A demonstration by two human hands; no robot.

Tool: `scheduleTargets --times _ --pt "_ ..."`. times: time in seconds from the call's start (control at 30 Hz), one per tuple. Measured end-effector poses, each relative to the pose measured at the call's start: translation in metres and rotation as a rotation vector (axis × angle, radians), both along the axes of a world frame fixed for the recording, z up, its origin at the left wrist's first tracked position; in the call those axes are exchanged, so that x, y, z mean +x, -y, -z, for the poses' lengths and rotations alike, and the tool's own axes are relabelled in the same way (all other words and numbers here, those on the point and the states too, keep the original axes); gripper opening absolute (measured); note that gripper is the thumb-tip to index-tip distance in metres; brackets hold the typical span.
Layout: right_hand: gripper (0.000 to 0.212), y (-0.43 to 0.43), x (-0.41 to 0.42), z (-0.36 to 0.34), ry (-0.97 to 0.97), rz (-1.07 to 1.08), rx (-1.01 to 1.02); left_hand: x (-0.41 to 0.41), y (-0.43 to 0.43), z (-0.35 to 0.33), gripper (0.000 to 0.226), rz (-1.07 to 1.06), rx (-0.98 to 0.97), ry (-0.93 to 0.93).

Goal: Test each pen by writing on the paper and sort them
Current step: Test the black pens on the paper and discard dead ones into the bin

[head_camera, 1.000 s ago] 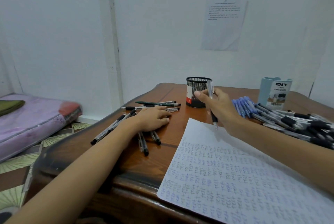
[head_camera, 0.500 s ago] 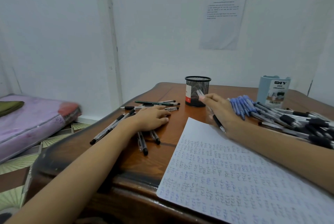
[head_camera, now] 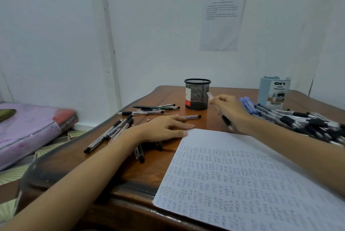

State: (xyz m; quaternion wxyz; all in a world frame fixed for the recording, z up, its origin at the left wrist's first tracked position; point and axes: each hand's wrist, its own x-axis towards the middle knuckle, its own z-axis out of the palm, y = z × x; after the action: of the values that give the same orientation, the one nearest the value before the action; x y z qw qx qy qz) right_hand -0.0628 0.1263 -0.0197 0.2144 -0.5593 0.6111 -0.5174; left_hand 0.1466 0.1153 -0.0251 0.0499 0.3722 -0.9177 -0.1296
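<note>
A white paper covered in blue and black pen marks lies on the wooden table at the front right. My right hand grips a clear pen with a black tip, tilted, its tip just above the paper's far edge. My left hand rests flat on the table with straight fingers, fingertips touching the paper's top left corner and covering some loose pens. Several tested pens lie scattered to the left. A big pile of black-capped pens and blue pens lies at the right.
A black mesh pen cup stands at the back middle, right beside my right hand. A light blue desk organizer stands at the back right. A sheet is taped to the wall. A mattress lies on the floor left.
My right hand has lowered the pen from upright to a slant near the paper's far edge. My left hand has slid right and straightened its fingers onto the paper's corner.
</note>
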Motion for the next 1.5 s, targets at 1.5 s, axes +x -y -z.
scheduleTargets --times 1.5 --pt "0.024 0.009 -0.042 -0.005 -0.44 -0.416 0.029 -0.002 -0.004 -0.004 0.043 -0.025 0.047 0.049"
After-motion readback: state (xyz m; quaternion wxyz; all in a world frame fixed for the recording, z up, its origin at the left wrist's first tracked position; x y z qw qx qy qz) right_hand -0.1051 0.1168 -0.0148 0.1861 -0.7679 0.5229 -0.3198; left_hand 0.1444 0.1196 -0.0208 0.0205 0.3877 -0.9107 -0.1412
